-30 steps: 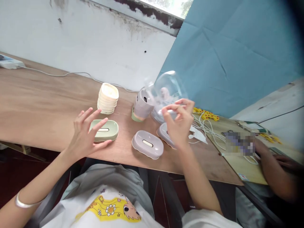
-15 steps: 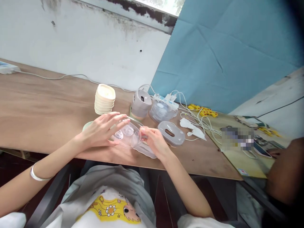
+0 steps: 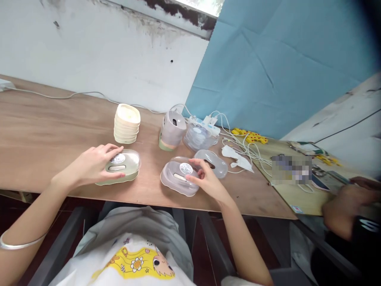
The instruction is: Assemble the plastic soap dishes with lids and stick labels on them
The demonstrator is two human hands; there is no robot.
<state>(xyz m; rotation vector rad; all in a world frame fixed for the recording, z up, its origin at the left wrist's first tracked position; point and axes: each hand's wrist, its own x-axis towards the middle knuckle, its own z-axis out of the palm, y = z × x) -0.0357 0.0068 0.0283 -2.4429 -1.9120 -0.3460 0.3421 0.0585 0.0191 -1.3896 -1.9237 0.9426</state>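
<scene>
My left hand (image 3: 89, 165) rests at the left end of a low pale-green box with a slotted top (image 3: 123, 178), its thumb and fingers spread across a clear plastic cover (image 3: 133, 159) on it. A similar grey box (image 3: 169, 184) lies to the right, under another clear plastic cover (image 3: 175, 163) bearing a round white sticker. My right hand (image 3: 208, 178) grips this cover from its right side, thumb and fingertips near the sticker. Just behind my right hand lies a grey slotted lid (image 3: 223, 167).
At the back stand a stack of cream containers (image 3: 127, 125), a stack of grey slotted pieces (image 3: 175, 131) and nested clear covers (image 3: 198, 137). White cables (image 3: 238, 147), a power strip (image 3: 205, 125) and torn white paper (image 3: 238, 159) lie right. Another person's arm (image 3: 342, 206) is at far right.
My hands were together on clear plastic covers in the middle. They have moved apart, one cover now over the green box at left, the other over the grey box at right.
</scene>
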